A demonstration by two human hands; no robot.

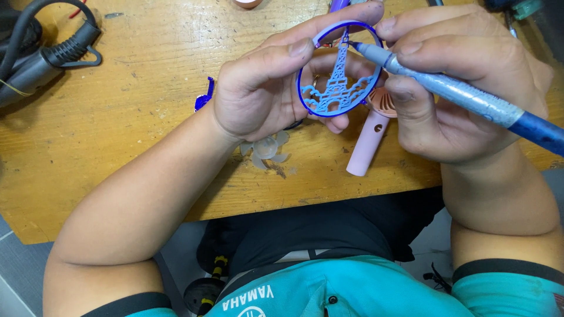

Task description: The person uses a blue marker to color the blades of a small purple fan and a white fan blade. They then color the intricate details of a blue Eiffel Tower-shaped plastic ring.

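Up above the wooden counter [117,135], 2 hands work close together over 1 small piece. The left hand [264,88] is curled around a blue ring ornament [339,70], a thin hoop with a tower-shaped cutout standing inside it. Thumb and forefinger pinch the hoop at its upper rim while the other fingers fold behind it, so the flat face is turned up toward the camera and the openwork stays uncovered. It is lifted off the counter, not resting on it.

The right hand [458,94] is closed around a blue pen-like tool [464,94], gripped low near the grey tip the way one holds a pencil, which gives fine control. The tip touches the ornament near the top of the tower, just inside the hoop. The right hand's fingertips press up against the left hand's, and that contact seems to steady both.

Beneath the hands lies a pink handheld fan [367,144], its handle pointing toward the counter's near edge and its head mostly hidden by the fingers. A clear fan blade [267,149] lies just beside it, partly under the left wrist. A small blue scrap [204,97] sits to the left, near the forearm. At the far left corner, a dark tool with a thick cable [41,56] is laid well apart from the work.
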